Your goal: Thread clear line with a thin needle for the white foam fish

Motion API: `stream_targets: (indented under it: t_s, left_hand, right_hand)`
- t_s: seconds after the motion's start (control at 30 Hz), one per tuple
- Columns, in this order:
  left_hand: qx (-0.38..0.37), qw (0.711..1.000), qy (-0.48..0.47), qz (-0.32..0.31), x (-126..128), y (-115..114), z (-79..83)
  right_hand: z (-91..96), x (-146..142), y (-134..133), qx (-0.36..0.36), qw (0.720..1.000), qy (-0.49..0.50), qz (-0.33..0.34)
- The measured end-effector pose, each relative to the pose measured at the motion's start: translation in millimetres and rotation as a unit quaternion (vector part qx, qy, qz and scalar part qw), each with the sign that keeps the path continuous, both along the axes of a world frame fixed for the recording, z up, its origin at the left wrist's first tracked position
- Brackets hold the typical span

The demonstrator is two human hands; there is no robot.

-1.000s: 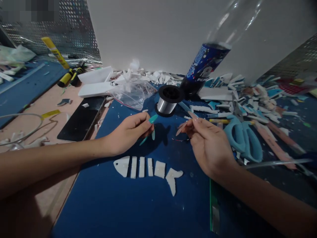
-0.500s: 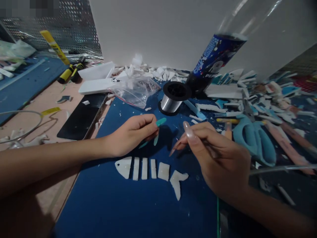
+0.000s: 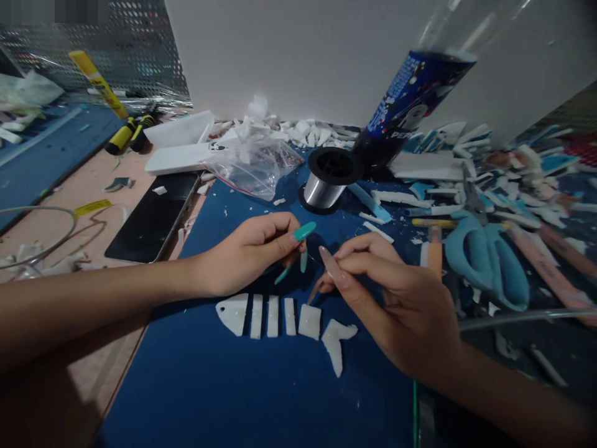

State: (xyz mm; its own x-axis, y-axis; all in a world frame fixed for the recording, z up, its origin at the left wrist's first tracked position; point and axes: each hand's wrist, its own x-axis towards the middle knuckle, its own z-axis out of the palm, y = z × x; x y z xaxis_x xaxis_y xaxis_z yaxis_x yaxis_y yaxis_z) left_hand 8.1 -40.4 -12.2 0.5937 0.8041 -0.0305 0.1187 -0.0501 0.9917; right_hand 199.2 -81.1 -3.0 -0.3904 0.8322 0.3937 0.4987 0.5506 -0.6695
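Note:
My left hand point(image 3: 254, 255) is closed in a pinch above the white pieces, its long teal nails pointing right. Facing it, my right hand point(image 3: 401, 298) also pinches, with long pale nails. Whatever is between the fingertips is too thin or hidden to make out. Below them, flat white pieces lie in a row like a fish: a head piece point(image 3: 236, 318) with an eye hole, narrow strips point(image 3: 273, 316), a wider block point(image 3: 310, 322) and a forked tail point(image 3: 334, 348). Behind the hands stands a black-flanged spool of thin silvery wire or thread point(image 3: 323, 194).
A blue mat point(image 3: 242, 398) lies under the pieces. To the left is a black phone point(image 3: 152, 218); blue-handled scissors point(image 3: 487, 261) lie right. A dark soda bottle point(image 3: 410, 106) leans behind, near a clear plastic bag point(image 3: 256, 171) and white scraps point(image 3: 312, 132).
My right hand has moved left, bringing its fingertips closer to my left hand's. My left hand has barely moved, and the white pieces lie in the same row.

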Motion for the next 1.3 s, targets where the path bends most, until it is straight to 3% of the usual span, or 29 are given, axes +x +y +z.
stream_targets:
  t_s: [1.3]
  left_hand:
    - [0.031,0.999,0.041,-0.005,-0.2,-1.6,1.0]
  right_hand:
    - [-3.2,-0.5,1.8,-0.038,0.999,0.027,0.001]
